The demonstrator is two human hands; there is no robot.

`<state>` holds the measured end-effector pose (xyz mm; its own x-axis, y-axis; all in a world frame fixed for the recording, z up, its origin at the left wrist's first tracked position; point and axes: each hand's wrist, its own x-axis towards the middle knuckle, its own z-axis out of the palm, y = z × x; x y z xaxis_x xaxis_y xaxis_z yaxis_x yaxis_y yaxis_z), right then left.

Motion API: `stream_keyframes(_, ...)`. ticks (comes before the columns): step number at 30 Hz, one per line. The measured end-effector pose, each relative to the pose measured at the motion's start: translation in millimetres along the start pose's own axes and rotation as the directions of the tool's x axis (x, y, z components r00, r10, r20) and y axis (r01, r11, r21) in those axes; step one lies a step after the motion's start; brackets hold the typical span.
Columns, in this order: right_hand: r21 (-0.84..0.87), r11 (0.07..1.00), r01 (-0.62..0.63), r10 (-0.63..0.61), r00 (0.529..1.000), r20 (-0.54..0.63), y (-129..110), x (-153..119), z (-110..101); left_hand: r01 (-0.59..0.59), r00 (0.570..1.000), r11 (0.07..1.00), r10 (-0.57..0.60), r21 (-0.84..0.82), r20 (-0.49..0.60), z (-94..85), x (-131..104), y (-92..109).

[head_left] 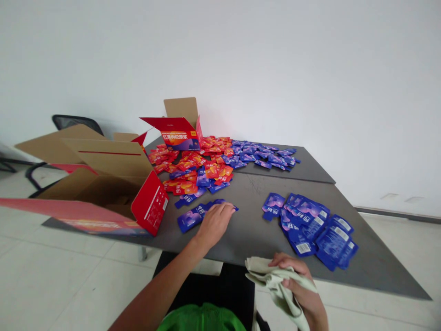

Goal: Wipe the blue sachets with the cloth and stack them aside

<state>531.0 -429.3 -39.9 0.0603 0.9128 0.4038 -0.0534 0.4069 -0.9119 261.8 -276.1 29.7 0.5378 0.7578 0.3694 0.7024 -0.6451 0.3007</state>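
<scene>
My left hand (216,224) rests over a small group of blue pouches (191,217) near the front of the table. Its fingers are pressed together on a blue pouch, whose tip pokes out past them; the rest is hidden beneath the hand. In my right hand (299,280) is a crumpled pale green cloth (275,287), gripped just off the table's front edge. Right of centre lies a spread stack of blue pouches (305,218), some with barcode labels facing up. A single blue pouch (273,204) sits at that stack's left side.
A large open red carton (151,207) with raised flaps stands at the left. Behind it is a smaller open red box (181,135). Mixed red pouches (188,161) and blue pouches (262,154) are heaped across the back of the grey table (375,262). A chair (77,122) is at far left.
</scene>
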Motion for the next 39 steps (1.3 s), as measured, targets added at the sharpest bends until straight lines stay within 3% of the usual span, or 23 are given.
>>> stream_keyframes(6, 0.017, 1.000, -0.011, 0.012, 1.000, -0.006, 0, -2, -1, -0.210, 0.969, 0.969, 0.224, -0.128, 0.107, -8.0, -11, 25)
stream_keyframes(13, 0.025, 1.000, -0.009, 0.009, 1.000, 0.004, -4, 2, -2, -0.132, 0.953, 0.962, 0.189, -0.239, 0.235, -7.3, -52, 13)
stream_keyframes(18, -0.002, 1.000, -0.020, 0.020, 1.000, 0.011, -5, 6, -2, -0.059, 0.983, 0.986, 0.085, -0.155, 0.164, -18.2, -82, 15)
stream_keyframes(21, -0.049, 0.997, -0.065, 0.064, 0.998, -0.020, -6, 11, 1, -0.045, 0.994, 0.995, 0.054, -0.088, 0.098, -16.0, -94, 23)
stream_keyframes(25, -0.218, 0.920, -0.326, 0.287, 0.939, -0.191, -17, 29, 17, -0.109, 0.992, 0.993, 0.112, -0.046, 0.059, 0.3, -106, 29)
stream_keyframes(28, -0.369, 0.860, -0.354, 0.247, 0.920, -0.306, -33, 55, 38, -0.131, 0.991, 0.991, 0.132, -0.041, 0.019, 12.4, -113, 27)
stream_keyframes(30, -0.478, 0.850, -0.222, 0.118, 0.964, -0.237, -42, 74, 53, -0.126, 0.992, 0.990, 0.125, -0.066, -0.020, 18.1, -115, 25)
stream_keyframes(32, -0.548, 0.836, -0.020, 0.014, 1.000, -0.014, -44, 88, 67, -0.113, 0.993, 0.989, 0.108, -0.098, -0.052, 22.1, -115, 25)
stream_keyframes(33, -0.561, 0.824, 0.081, -0.009, 0.991, 0.130, -41, 93, 73, -0.101, 0.993, 0.989, 0.094, -0.112, -0.067, 23.6, -114, 25)
stream_keyframes(36, -0.553, 0.782, 0.288, 0.001, 0.887, 0.463, -19, 105, 81, -0.048, 0.994, 0.988, 0.033, -0.145, -0.100, 26.4, -113, 28)
stream_keyframes(39, -0.598, 0.724, 0.345, 0.024, 0.853, 0.521, 8, 128, 73, -0.026, 0.994, 0.985, 0.006, -0.169, -0.113, 26.2, -112, 31)
